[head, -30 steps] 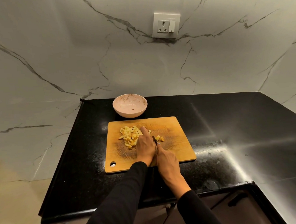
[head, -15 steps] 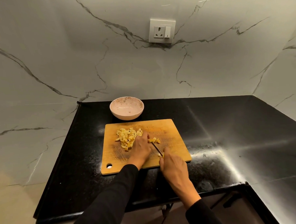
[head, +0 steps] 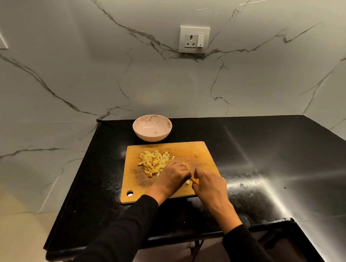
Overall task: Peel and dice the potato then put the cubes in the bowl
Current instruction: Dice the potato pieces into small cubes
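Head view: dicing nearly done, bowl unfilled.
Pile of pale yellow potato cubes [head: 154, 162] sits on the rectangular wooden cutting board [head: 200, 155], heaped left to keep cutting space free. Left hand [head: 172, 175] curls over the last bits, pinning them. Right hand [head: 208, 185] grips yellow-handled knife [head: 195, 181]; blade hidden. Round pinkish ceramic bowl [head: 152, 127] waits just behind the board. Versus half a second ago: hands closer together, blade no longer visible.

Diced yellow potato cubes [head: 154, 162] piled left-centre on wooden cutting board [head: 200, 153]; pink bowl [head: 152, 127] just beyond, upright.
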